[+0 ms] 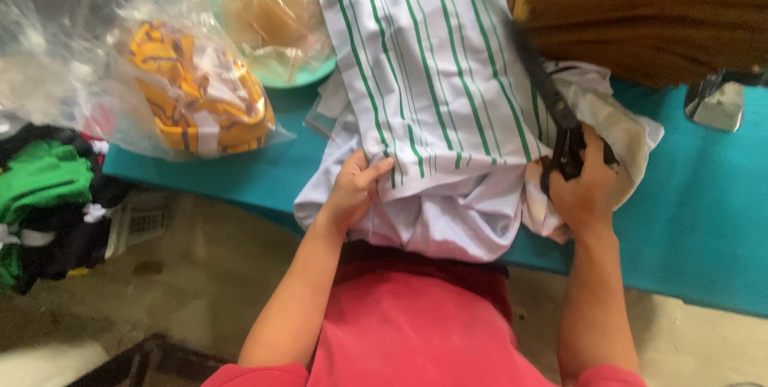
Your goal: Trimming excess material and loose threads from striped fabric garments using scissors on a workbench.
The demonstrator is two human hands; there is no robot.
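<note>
A white shirt with green stripes (436,75) lies bunched at the near edge of the teal desk (704,211). The left hand (352,191) presses on its lower fold, fingers (374,171) closed on the cloth. The right hand (584,187) grips black scissors (552,107), fingers curled through the handles, blades lying over the shirt's right side. Mustard fabric (648,11) is stacked just behind. To the left sit clear bags holding a yellow striped garment (196,91), and green and black clothes (48,195) are piled beside the desk.
</note>
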